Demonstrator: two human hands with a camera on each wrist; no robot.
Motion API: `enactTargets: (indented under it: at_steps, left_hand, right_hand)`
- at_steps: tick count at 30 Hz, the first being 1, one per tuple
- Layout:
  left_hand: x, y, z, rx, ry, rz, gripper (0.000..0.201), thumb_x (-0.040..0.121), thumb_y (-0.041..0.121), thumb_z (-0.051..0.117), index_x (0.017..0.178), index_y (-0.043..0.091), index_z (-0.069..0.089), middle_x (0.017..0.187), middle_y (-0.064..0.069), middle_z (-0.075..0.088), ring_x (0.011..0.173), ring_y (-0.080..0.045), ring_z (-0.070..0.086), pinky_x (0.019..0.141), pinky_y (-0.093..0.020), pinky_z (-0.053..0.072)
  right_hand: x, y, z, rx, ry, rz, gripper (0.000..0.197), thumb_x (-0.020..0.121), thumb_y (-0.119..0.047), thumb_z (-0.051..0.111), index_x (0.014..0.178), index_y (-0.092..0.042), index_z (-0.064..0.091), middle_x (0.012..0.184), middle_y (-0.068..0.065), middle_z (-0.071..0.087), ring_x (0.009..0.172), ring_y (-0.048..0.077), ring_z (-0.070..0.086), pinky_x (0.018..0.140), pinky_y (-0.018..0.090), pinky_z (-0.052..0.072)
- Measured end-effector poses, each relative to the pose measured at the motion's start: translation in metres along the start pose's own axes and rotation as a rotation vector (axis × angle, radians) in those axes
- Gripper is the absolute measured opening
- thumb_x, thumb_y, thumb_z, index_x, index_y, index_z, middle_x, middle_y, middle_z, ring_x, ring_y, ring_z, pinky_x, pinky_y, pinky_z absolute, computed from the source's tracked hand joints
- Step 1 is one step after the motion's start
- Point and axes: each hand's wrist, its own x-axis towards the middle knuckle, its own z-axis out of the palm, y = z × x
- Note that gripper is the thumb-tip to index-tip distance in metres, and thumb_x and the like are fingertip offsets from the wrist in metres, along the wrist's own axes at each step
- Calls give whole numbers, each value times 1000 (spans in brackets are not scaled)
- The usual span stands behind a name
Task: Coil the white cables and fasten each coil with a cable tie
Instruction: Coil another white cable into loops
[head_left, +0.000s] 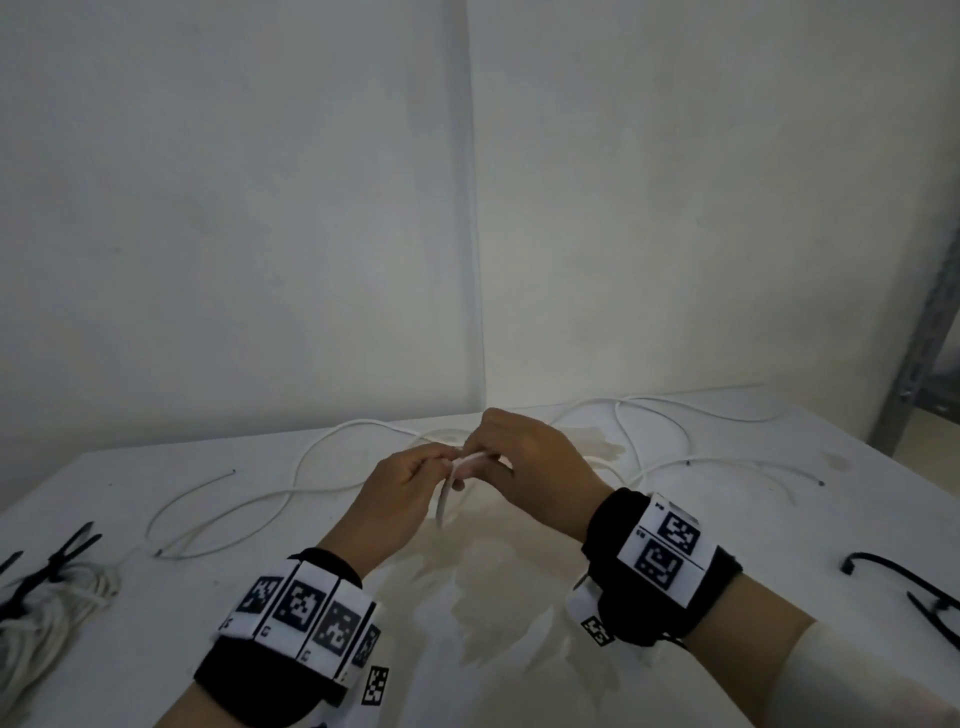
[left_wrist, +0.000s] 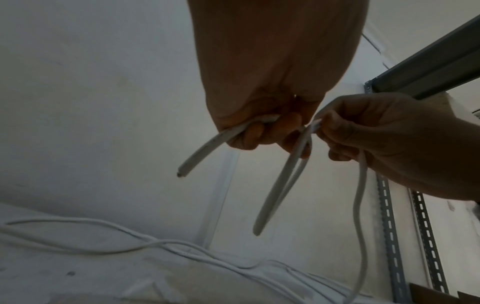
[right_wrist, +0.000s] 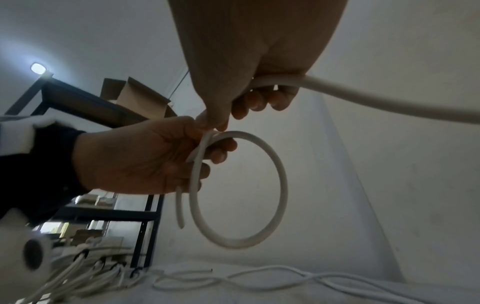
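Both hands meet above the middle of the white table (head_left: 519, 597). My left hand (head_left: 415, 475) grips a white cable (head_left: 443, 501) near its end, which hangs down below the fingers. In the right wrist view the left hand (right_wrist: 155, 156) holds one round loop (right_wrist: 272, 164) of this cable. My right hand (head_left: 524, 460) pinches the same cable right beside the left; a strand (right_wrist: 376, 98) runs on through its curled fingers (right_wrist: 259, 98). In the left wrist view the loop (left_wrist: 280, 181) hangs edge-on between the left hand (left_wrist: 259, 131) and the right hand (left_wrist: 376, 139).
Loose white cables (head_left: 311, 483) lie in wide curves over the far half of the table. A coiled bundle (head_left: 57, 603) bound with black ties lies at the left edge. Loose black cable ties (head_left: 914, 587) lie at the right edge. Metal shelving (head_left: 930, 322) stands at the right.
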Motion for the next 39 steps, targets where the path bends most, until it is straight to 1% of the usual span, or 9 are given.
enactTargets:
  at_steps: [6,11,17,22,24,27,31,36,39]
  left_hand:
    - [0,9,-12,-124,-37,-67,32,93,12,42,79,3,70,51,11,58,41,4,44,46,-10,33]
    - [-2,6,-16,-190,-46,-21,22,87,15,59,66,13,65,52,9,57,50,3,49,55,-5,38]
    - [4,1,-22,-140,-77,-39,25,91,21,54,83,2,68,52,12,58,53,2,46,54,-4,34]
    - [3,0,-22,-158,-98,-63,28,95,19,45,84,3,65,55,17,59,46,5,43,51,-8,33]
    - [2,0,-23,-200,-88,-76,29,96,20,43,90,3,66,57,17,59,46,3,41,52,-13,32]
    - [1,0,-23,-228,-103,-85,29,97,22,41,96,9,68,58,17,60,47,3,42,53,-17,31]
    - [6,-1,-25,-162,-67,-59,23,95,25,47,81,22,65,64,9,60,47,-3,41,49,-15,34]
    - [8,-9,-37,-16,-41,-54,17,93,25,51,90,18,66,62,9,61,46,-5,51,51,-27,39]
    - [7,-7,-31,9,-27,-32,22,94,27,47,84,19,65,57,12,57,42,-2,45,47,-15,35]
  right_hand:
    - [16,-2,-10,147,-137,171,17,85,-28,60,83,-13,67,79,-5,55,73,12,52,70,33,44]
    - [23,6,-14,203,-148,320,8,89,-23,59,82,-21,63,67,-22,57,69,-11,54,71,21,39]
    - [27,3,-15,153,-163,341,15,91,-25,56,95,-22,70,54,-25,57,60,-5,54,66,18,39]
    - [28,-3,-12,192,-285,354,20,96,-23,46,91,-19,65,79,-7,62,82,19,59,78,33,45]
    - [25,-5,-10,332,-338,388,27,98,-25,39,81,-22,60,76,-5,66,76,19,61,74,34,46]
    - [19,-9,-7,458,-377,463,32,100,-27,35,75,-22,55,60,-3,63,48,3,47,55,21,38]
    - [20,-4,-4,418,-261,483,31,98,-25,40,72,-17,55,41,-10,53,46,2,45,56,19,38]
    - [20,1,-13,471,-160,557,30,99,-22,39,76,-10,55,50,-2,54,43,-2,46,51,9,33]
    - [16,-2,-10,430,-202,530,31,98,-22,40,71,-14,54,50,-3,55,43,-4,47,48,8,33]
